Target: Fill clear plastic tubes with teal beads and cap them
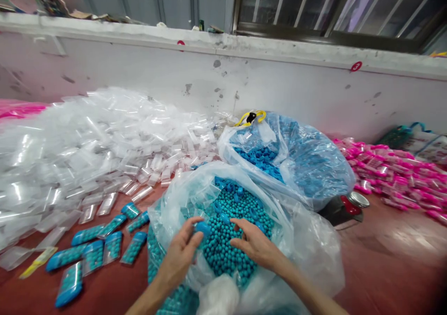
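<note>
My left hand (183,246) pinches a blue cap (202,230) between thumb and fingers, above a clear plastic bag (174,189) full of teal beads (226,245). Whether a clear tube hangs below that cap, I cannot tell. My right hand (254,244) hovers over the beads with thumb and fingers apart, and nothing shows between them. Close to its index fingertip is a loose blue cap (224,218) among the beads. More blue caps (228,184) lie at the bag's far side.
Several bead-filled clear tubes (93,255) with blue ends lie on the red surface (115,287) at left, below a heap of clear tubes (104,138). A second bag (314,157) of blue caps stands behind. Pink packs (394,175) are piled right, along the white wall (296,87).
</note>
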